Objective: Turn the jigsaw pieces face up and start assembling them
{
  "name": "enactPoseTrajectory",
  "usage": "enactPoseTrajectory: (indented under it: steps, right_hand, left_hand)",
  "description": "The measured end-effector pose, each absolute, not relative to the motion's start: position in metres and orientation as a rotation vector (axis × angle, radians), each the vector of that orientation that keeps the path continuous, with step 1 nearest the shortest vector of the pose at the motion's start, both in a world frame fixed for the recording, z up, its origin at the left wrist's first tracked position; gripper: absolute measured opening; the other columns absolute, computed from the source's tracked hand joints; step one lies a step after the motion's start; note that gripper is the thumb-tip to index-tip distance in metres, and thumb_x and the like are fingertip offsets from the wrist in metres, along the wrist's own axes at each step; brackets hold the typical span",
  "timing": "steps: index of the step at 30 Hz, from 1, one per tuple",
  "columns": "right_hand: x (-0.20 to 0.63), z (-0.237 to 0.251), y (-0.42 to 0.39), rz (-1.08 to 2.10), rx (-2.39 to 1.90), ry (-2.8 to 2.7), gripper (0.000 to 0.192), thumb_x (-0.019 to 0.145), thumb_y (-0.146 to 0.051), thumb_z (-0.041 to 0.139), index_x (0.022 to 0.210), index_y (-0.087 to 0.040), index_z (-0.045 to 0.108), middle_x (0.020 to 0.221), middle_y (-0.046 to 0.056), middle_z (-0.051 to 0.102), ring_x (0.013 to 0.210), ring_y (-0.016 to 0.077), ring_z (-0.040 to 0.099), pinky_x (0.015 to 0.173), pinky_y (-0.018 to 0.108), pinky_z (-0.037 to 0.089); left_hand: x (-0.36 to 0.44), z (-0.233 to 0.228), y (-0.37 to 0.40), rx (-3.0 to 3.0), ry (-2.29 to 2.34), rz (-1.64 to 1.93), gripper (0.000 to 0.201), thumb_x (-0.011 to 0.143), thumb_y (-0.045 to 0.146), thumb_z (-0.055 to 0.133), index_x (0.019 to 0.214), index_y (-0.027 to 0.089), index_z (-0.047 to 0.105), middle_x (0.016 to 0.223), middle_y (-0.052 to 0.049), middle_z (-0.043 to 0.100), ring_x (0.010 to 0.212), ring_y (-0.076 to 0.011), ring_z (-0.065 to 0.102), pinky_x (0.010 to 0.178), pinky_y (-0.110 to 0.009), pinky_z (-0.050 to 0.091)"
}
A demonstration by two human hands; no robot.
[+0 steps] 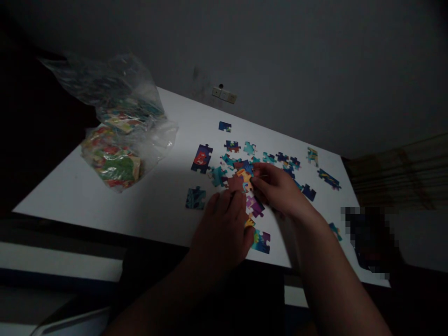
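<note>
My right hand point(278, 186) pinches a jigsaw puzzle piece point(247, 177) with orange and blue on it, over the middle of the loose pieces. Its thumb and forefinger are at the right edge of that piece. My left hand point(226, 221) lies palm down just in front, fingers bent and slightly apart, fingertips at a brown puzzle piece point(235, 183). A purple puzzle piece point(255, 206) lies between the hands, and a blue-green puzzle piece point(262, 241) is beside my left thumb. The hands partly cover several pieces.
Several puzzle pieces lie around on the white table point(147, 214), among them one with a red figure point(201, 158). Clear plastic bags point(115, 154) with colourful pieces rest at the left. A wall socket point(224, 94) is behind. A dark blurred object point(371, 240) sits at the right edge.
</note>
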State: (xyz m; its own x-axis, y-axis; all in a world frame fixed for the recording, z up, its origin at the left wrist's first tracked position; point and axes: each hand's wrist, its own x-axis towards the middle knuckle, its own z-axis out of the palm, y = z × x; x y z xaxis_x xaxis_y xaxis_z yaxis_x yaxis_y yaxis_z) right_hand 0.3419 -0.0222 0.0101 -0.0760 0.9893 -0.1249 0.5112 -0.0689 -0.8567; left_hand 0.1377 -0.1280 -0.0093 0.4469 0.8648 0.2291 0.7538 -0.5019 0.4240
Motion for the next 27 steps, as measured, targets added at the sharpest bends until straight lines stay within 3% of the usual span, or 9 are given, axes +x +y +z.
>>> enactPoseTrajectory:
  steps: [5, 12, 17, 27]
  right_hand:
    - [0.332, 0.01, -0.015, 1.199, -1.667, -1.498, 0.033, 0.089, -0.053, 0.079, 0.106, -0.025, 0.078, 0.075, -0.001, 0.069, 0.055, 0.0152, 0.054, 0.05, 0.031, 0.042]
    - [0.327, 0.002, -0.009, 1.13, -1.591, -1.479, 0.029, 0.082, -0.05, 0.087, 0.092, -0.024, 0.078, 0.079, 0.003, 0.076, 0.062, 0.017, 0.063, 0.055, 0.031, 0.047]
    - [0.337, -0.001, -0.007, 0.937, -1.576, -1.326, 0.03, 0.081, -0.049, 0.09, 0.092, -0.024, 0.079, 0.078, 0.003, 0.077, 0.063, 0.0163, 0.064, 0.056, 0.031, 0.049]
    - [0.339, 0.012, -0.012, 0.882, -1.308, -1.041, 0.041, 0.075, -0.055, 0.096, 0.092, -0.027, 0.072, 0.079, 0.0, 0.078, 0.072, 0.0218, 0.076, 0.069, 0.036, 0.062]
  left_hand:
    - [0.137, -0.01, -0.129, 2.444, 1.391, 0.649, 0.058, 0.108, 0.035, 0.062, 0.158, 0.007, 0.057, 0.162, -0.02, 0.063, 0.15, -0.04, 0.052, 0.13, -0.059, 0.043]
    - [0.136, -0.008, -0.13, 2.429, 1.408, 0.616, 0.054, 0.108, 0.033, 0.061, 0.157, 0.009, 0.059, 0.159, -0.018, 0.066, 0.145, -0.0394, 0.056, 0.126, -0.057, 0.047]
    - [0.136, -0.008, -0.128, 2.424, 1.418, 0.652, 0.052, 0.106, 0.03, 0.063, 0.155, 0.012, 0.059, 0.159, -0.02, 0.066, 0.146, -0.0379, 0.059, 0.124, -0.057, 0.051]
    - [0.132, 0.012, -0.095, 2.226, 1.492, 0.939, 0.034, 0.102, 0.015, 0.065, 0.135, 0.017, 0.071, 0.137, -0.016, 0.077, 0.13, -0.0331, 0.069, 0.114, -0.055, 0.061]
